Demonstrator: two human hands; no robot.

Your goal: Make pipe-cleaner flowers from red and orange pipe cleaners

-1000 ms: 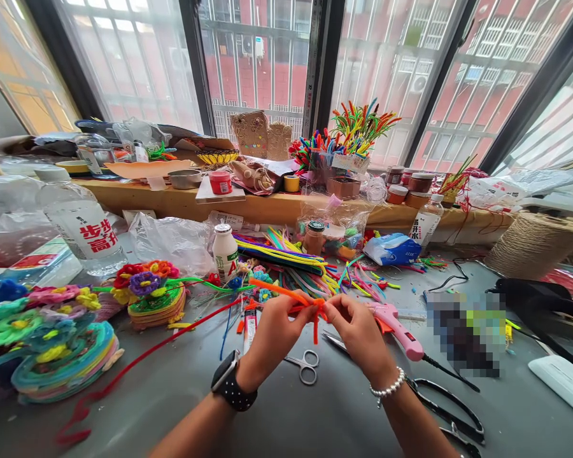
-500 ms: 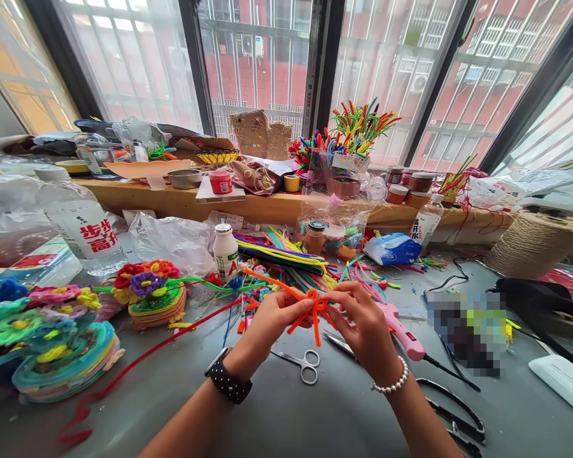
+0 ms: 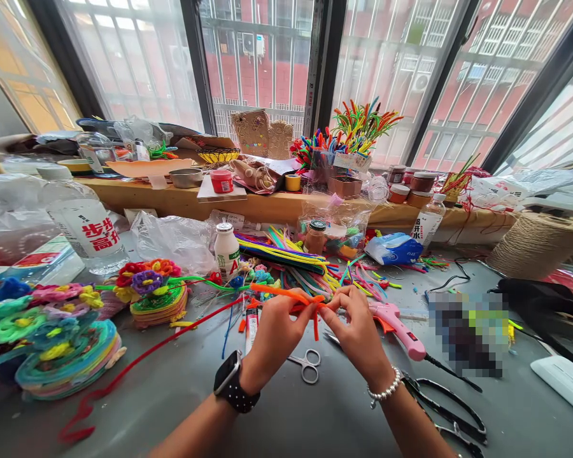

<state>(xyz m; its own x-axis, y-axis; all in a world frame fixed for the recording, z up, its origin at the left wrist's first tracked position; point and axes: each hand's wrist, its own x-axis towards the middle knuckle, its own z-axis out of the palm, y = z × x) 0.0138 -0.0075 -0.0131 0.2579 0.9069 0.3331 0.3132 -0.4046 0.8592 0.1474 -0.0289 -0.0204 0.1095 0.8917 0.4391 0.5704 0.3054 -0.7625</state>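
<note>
Orange fuzzy pipe cleaner (image 3: 279,293) pinched between your left hand (image 3: 274,334) and right hand (image 3: 358,331), above grey worktop (image 3: 291,413) middle: centre twist looks made, long end unshaped.

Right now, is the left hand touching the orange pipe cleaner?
Touching. The head view shows the left hand pinching the orange pipe cleaner at its twisted middle, with the right hand gripping it from the other side.

Pixel-blurred patch (image 3: 468,334) beside right hand (image 3: 358,327)
</note>
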